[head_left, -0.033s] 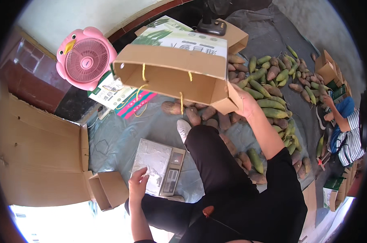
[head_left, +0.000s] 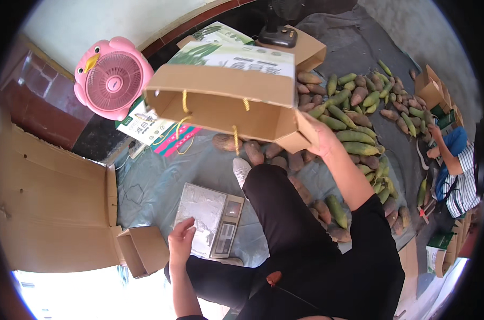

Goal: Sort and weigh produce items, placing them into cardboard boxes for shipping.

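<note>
My right hand grips the right end flap of a cardboard carton and holds it up off the floor. The carton's open side faces me, showing a bare brown inside with yellow rope handles hanging in and out of it. Its upper face is printed white and green. My left hand hovers by the near left edge of a flat digital scale. Its fingers are loosely bent and apart, with nothing in them. Plastic film seems to cover the scale's plate.
Green and brown radish-like roots lie heaped to the right. A pink fan stands at the far left, near a large cardboard sheet and a small open box. Another person crouches at far right.
The carton has shifted slightly left and tilted a little in my right hand. My left hand has barely moved.
</note>
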`<state>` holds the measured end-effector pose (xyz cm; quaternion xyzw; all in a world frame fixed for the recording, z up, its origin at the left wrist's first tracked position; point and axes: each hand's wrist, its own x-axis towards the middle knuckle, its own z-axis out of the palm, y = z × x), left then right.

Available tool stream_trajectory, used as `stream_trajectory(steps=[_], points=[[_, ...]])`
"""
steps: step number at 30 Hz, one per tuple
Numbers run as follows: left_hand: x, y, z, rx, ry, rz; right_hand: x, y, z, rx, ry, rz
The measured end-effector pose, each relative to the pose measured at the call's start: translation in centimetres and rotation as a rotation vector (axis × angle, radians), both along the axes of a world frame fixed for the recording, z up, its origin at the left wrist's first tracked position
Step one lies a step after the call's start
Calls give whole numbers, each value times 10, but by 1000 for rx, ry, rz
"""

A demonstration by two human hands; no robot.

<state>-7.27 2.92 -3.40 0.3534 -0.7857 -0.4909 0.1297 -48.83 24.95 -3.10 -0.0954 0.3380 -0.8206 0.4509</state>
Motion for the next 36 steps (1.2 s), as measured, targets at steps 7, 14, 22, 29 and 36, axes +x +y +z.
stream_trajectory(steps=[7, 14, 22, 29, 36], points=[[-71, 16, 83, 496, 713, 119, 75, -36, 24, 45, 173, 274], [-47, -7, 96, 544, 997, 587, 147, -84, 52, -9, 728, 497], [56, -53, 92, 584, 702, 690, 126, -78, 38, 70, 1028, 168], [76, -54, 47, 109, 230, 666, 30, 20, -40, 519, 603, -162], [80, -46, -11, -274, -332, 324, 35, 164, -234, 1007, 807, -202]])
